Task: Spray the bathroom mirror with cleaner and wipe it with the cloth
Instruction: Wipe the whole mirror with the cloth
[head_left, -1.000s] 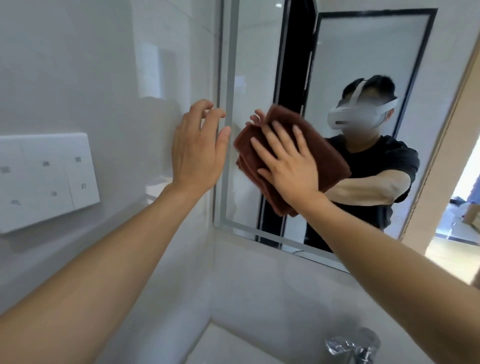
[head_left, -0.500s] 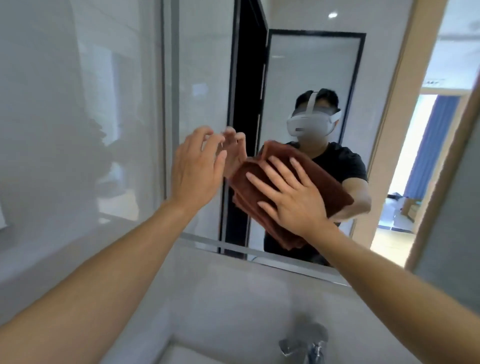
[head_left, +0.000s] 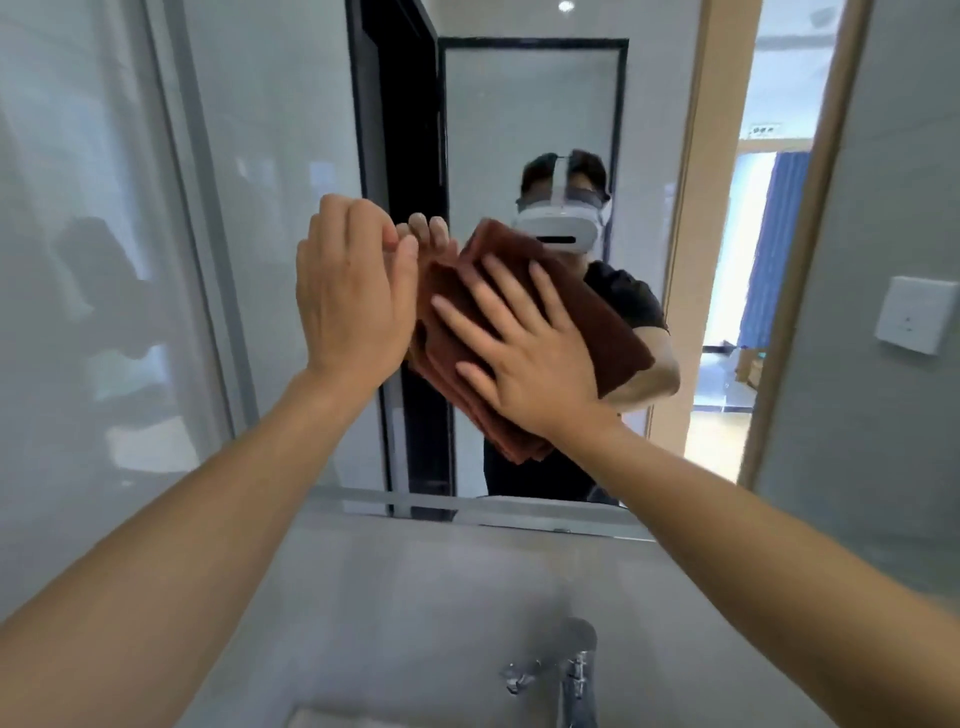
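The bathroom mirror (head_left: 291, 156) fills the wall ahead and reflects a person in a black shirt with a white headset. A folded brown cloth (head_left: 597, 317) lies flat against the glass at mid-height. My right hand (head_left: 524, 353) presses on the cloth with its fingers spread and straight. My left hand (head_left: 353, 291) is raised just left of the cloth, fingers loosely bent, close to the glass and holding nothing. No spray bottle is in view.
A chrome tap (head_left: 571, 670) stands below the mirror at the bottom right, with a basin edge (head_left: 332, 719) at the frame's bottom. A white wall switch (head_left: 914, 314) sits on the right wall. An open doorway shows in the reflection.
Both hands and the cloth have slid rightwards along the mirror, away from its left edge. The view has swung right, so the white panel on the left wall has dropped out of sight.
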